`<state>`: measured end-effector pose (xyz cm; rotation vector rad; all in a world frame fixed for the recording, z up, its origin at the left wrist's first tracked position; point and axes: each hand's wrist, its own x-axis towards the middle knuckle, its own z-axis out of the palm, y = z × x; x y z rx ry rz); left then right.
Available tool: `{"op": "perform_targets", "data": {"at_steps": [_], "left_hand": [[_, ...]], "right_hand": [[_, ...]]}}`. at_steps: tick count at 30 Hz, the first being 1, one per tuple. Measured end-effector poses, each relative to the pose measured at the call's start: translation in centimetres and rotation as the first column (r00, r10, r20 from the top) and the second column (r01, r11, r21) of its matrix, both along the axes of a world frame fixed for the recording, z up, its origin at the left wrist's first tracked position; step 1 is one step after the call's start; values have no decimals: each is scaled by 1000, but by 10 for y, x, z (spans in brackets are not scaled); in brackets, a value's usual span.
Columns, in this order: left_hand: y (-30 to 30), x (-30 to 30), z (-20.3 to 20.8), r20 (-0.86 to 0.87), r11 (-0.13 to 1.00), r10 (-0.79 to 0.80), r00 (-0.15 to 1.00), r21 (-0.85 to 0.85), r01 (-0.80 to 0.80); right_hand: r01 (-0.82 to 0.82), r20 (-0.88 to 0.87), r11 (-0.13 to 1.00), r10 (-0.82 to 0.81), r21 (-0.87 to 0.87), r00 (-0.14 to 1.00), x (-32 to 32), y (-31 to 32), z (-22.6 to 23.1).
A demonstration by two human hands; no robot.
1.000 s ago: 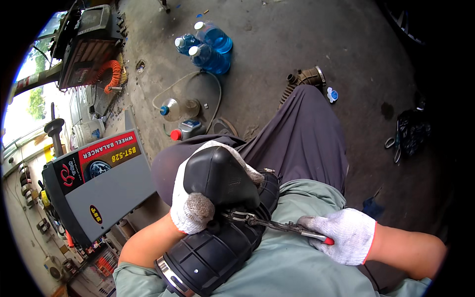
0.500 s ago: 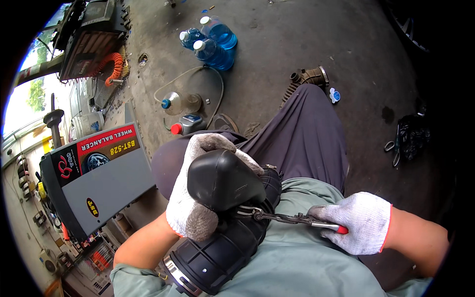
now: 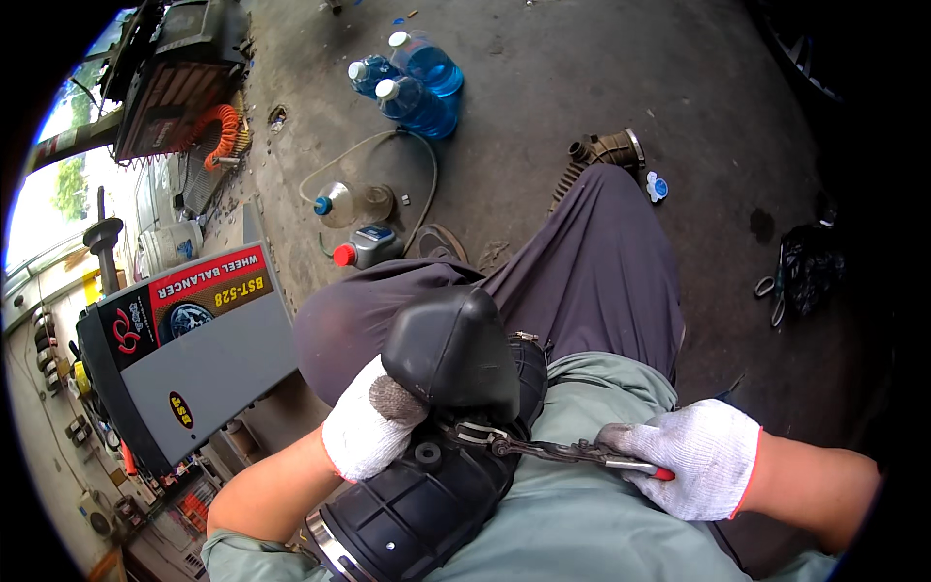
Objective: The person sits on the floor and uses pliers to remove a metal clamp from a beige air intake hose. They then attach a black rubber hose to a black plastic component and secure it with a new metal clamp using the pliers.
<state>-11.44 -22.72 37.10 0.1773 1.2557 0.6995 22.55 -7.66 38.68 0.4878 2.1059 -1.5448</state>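
Note:
A black air intake hose (image 3: pixel 427 504) with ribbed walls and a bulging chamber (image 3: pixel 451 349) lies across my lap. A shiny metal clamp (image 3: pixel 332 538) rings its near end. My left hand (image 3: pixel 369 427), in a white knit glove, holds the chamber from its left side. Its dark-tipped thumb presses there, while the other fingers are hidden. In my gloved right hand (image 3: pixel 689 456) is a pair of pliers (image 3: pixel 553 449) with red on the handle. The plier jaws sit against the neck where chamber meets hose; what exactly they bite I cannot make out.
An older brown intake hose (image 3: pixel 611 150) lies on the floor beyond my knee, near a blue-and-white cap (image 3: pixel 657 186). Bottles of blue liquid (image 3: pixel 417 107), a grey jug (image 3: pixel 373 245) and a clear tube stand ahead left. A grey machine (image 3: pixel 213 369) is at left, a black bag (image 3: pixel 813 270) at right.
My left hand has shifted from wrapping over the top of the chamber to its lower left side, baring the chamber. The pliers and my right hand have dropped slightly.

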Motion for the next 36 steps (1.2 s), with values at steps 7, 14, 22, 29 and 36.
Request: {"op": "perform_targets", "data": {"at_steps": [7,14,22,29,36], "left_hand": [[12,2,-8,33,993,-99,995,66,96],[28,10,-11,-115,972,-230,966,25,235],[51,21,-18,6,962,-272,962,37,271],[32,6,-39,-248,855,-416,875,223,469],[12,10,-44,-350,807,-397,848,307,505]], "right_hand": [[-2,-83,998,8,68,997,17,-15,-6],[21,-127,998,-14,59,992,23,-23,-12],[82,-125,996,-77,32,989,29,-34,-21],[114,-166,989,-96,97,981,37,-31,-29],[133,-237,969,-82,207,968,46,-23,-33]]}}
